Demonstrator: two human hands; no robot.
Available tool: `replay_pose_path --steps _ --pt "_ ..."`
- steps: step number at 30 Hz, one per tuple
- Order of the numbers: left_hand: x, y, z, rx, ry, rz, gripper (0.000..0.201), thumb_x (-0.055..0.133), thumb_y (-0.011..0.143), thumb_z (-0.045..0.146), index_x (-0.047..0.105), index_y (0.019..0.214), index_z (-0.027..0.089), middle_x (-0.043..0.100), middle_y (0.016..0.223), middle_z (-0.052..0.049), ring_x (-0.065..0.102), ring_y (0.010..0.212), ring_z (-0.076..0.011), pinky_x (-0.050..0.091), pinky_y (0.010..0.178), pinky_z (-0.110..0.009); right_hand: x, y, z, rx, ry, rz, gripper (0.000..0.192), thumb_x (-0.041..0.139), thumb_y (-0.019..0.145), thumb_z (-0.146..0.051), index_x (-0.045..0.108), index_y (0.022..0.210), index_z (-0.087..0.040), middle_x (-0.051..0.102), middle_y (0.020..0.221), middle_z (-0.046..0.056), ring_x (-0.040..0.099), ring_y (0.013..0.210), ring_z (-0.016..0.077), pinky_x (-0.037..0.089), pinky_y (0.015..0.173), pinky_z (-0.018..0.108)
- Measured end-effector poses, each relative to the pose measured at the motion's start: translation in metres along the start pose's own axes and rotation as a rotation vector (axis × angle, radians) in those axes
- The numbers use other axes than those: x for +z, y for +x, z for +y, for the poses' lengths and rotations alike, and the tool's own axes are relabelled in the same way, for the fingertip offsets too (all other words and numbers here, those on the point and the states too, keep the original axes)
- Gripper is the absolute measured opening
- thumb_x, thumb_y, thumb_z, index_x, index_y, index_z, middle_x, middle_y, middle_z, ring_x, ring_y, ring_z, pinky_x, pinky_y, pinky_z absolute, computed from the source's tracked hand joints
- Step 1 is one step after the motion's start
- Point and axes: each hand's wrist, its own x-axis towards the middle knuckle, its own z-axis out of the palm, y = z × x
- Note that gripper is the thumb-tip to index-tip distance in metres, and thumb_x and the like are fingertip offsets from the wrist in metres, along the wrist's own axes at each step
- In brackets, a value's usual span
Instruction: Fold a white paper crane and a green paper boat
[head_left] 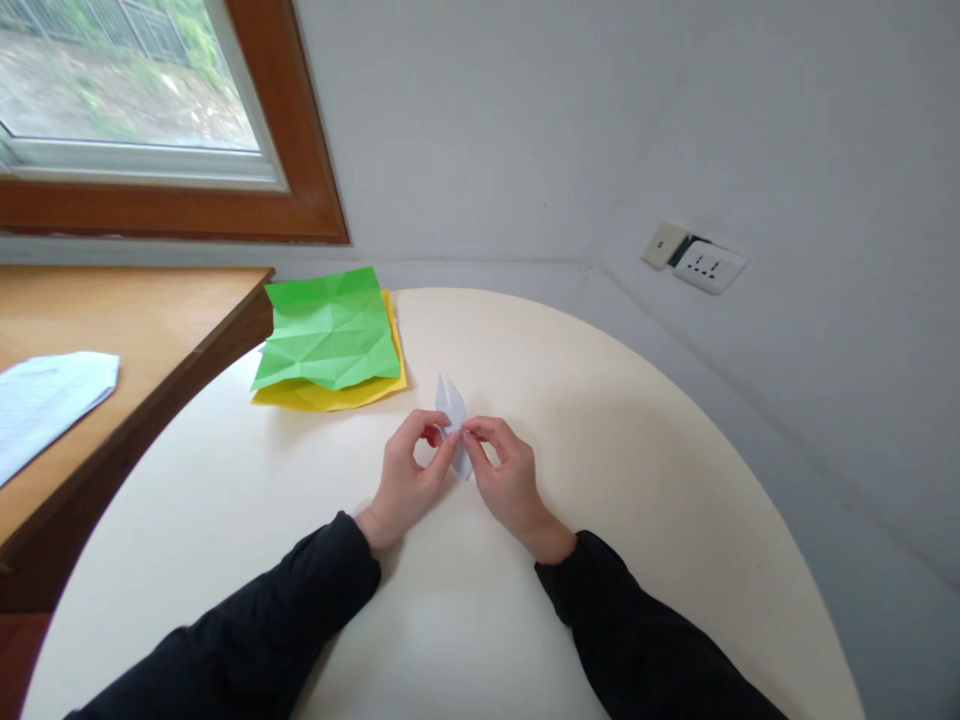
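Observation:
A small piece of folded white paper (453, 400), narrow and pointed at both ends, is held between my two hands above the round white table (600, 400). Its upper end is split into two points. My left hand (411, 465) pinches its left side between thumb and fingers. From the right, my right hand (506, 475) pinches the other edge with thumb and forefinger. The fingertips of both hands nearly meet and hide the middle of the paper.
A creased green sheet (330, 330) lies on yellow paper (337, 398) at the table's back left. Further left stands a wooden desk (165, 310) with white printed papers (52, 400). Behind are a wall with a socket (709, 266) and a wood-framed window (300, 130).

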Motion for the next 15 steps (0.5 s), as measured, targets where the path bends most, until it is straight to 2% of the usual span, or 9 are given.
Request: replay_pose_path --steps 5,9,15 --pt "0.0019 -0.0010 -0.0032 -0.038 -0.022 0.024 0.004 0.056 0.080 0.020 0.052 0.081 0.019 0.054 0.070 0.001 0.053 0.066 -0.0128 0.045 0.062 -0.025 0.0008 0.0000 -0.0015 0.045 0.001 0.001 0.010 0.056 0.083 -0.021 0.060 0.092 -0.021 0.068 0.085 0.003 0.065 0.075 0.0152 0.055 0.069 0.029" --pt "0.0023 -0.0005 -0.0045 -0.048 -0.043 0.042 0.004 0.055 0.080 0.018 0.052 0.081 0.020 0.054 0.070 0.001 0.053 0.066 -0.0119 0.045 0.063 -0.024 0.0025 0.0008 -0.0007 0.089 0.053 0.009 0.017 0.063 0.078 -0.025 0.057 0.093 -0.021 0.066 0.086 0.003 0.064 0.076 0.0154 0.055 0.068 0.029" --pt "0.0042 0.0000 -0.0060 -0.080 -0.117 0.142 0.017 0.062 0.075 0.019 0.047 0.082 0.021 0.049 0.070 0.004 0.051 0.063 -0.0101 0.045 0.061 -0.023 0.0048 0.0004 0.0037 0.131 0.103 0.037 0.022 0.066 0.074 -0.024 0.052 0.091 -0.022 0.064 0.083 0.001 0.064 0.075 0.0150 0.054 0.069 0.030"
